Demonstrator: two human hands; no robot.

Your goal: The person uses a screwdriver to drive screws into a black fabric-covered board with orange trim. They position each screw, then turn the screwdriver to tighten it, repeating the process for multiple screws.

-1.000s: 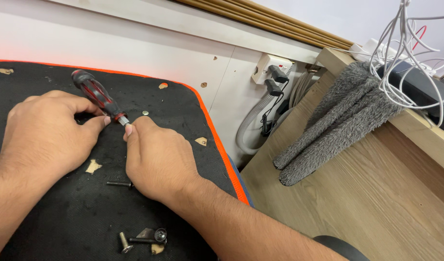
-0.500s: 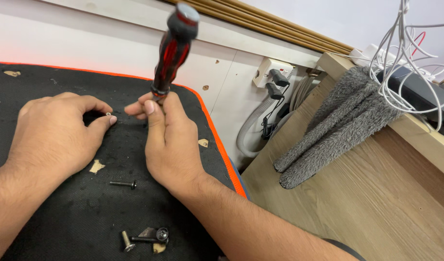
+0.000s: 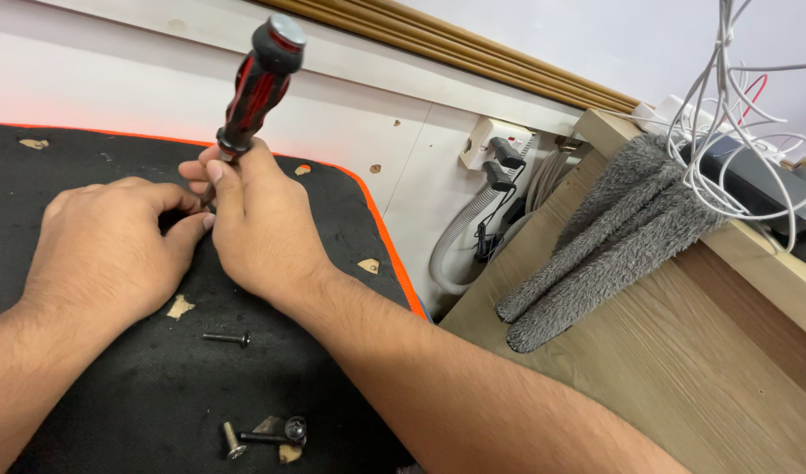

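From the head camera, looking down: my right hand (image 3: 262,233) is closed around the lower shaft of a screwdriver (image 3: 255,86), thumb and forefinger pinching just under its red-and-black handle. The tool stands nearly upright, leaning a little to the right, with the handle well above both hands and the tip hidden between them. My left hand (image 3: 104,250) is curled nearly shut beside it, fingertips touching the right hand; it seems to be steadying something small at the tip, but what it holds is covered, so I cannot tell.

I judge this to be the step of seating the tip into a small fastener and starting to turn it. The next move calls for keeping the shaft straight, pressing down lightly and twisting from the fingers, with the left hand holding the piece still.

Both hands rest on a black mat (image 3: 350,211) with an orange edge. A loose dark screw (image 3: 227,337) lies on the mat just below my left hand, and a few more bolts (image 3: 267,433) sit nearer to me. Off to the right, well apart, a grey furry cloth (image 3: 605,246) lies on a wooden board (image 3: 648,369) under white cables (image 3: 745,114).
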